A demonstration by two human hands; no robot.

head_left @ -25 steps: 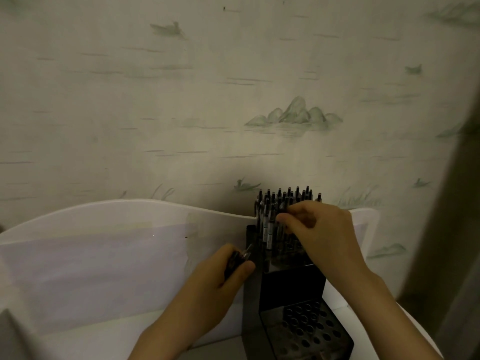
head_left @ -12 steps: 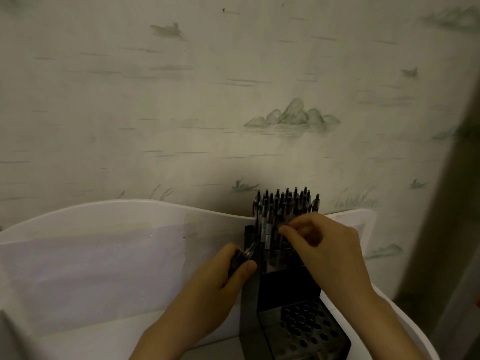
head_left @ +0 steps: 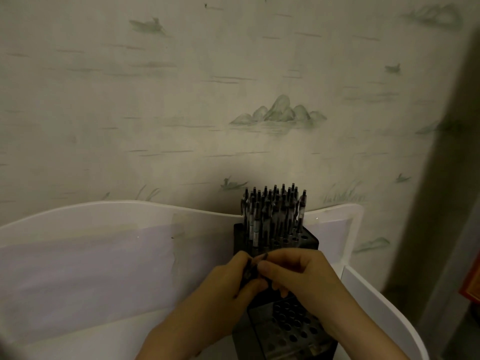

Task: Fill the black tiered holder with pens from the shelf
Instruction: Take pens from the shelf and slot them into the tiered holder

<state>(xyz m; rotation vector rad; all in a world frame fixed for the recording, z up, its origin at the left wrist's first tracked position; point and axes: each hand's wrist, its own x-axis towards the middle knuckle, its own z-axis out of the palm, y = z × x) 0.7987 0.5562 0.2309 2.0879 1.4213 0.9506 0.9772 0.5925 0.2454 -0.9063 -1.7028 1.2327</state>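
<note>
Dim light; pale wallpaper (head_left: 181, 100) with green mountain motifs; white curved shelf panel (head_left: 104, 211).

no legible txt, pens (head_left: 272, 211) carry pale label bands, print too blurry/small to read

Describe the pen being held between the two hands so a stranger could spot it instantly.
Start at the black tiered holder standing against the white shelf back, its top tier bristling with upright pens. Just below that tier, the left hand and right hand meet. The held pen is pinched between them, tilted rather than standing in a hole.
</note>
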